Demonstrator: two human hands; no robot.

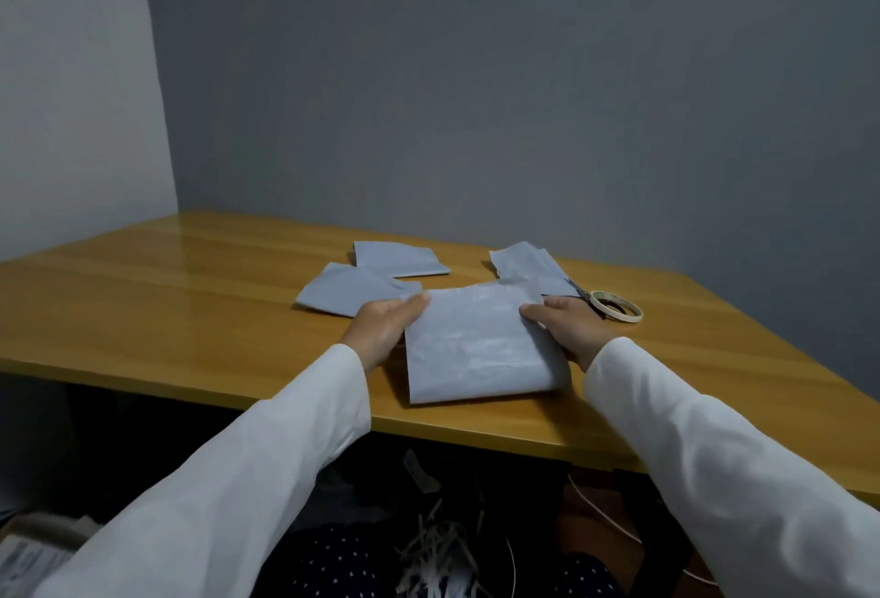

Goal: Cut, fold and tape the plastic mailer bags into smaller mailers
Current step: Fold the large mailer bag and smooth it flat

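Observation:
A grey plastic mailer bag (478,345) lies folded on the wooden table (166,312) near its front edge. My left hand (385,331) grips its left edge, thumb on top. My right hand (569,328) grips its right edge the same way. Behind it lie three smaller grey mailer pieces: one at the left (350,288), one further back (397,259), and one at the right (528,266). A roll of tape (616,305) sits to the right of my right hand, with scissors (583,295) lying against it.
Grey walls close the table in at the back and the left. Under the front edge, on the floor, lie strips of cut plastic (438,554) and a white cable (605,514). Bare tabletop spreads to the left.

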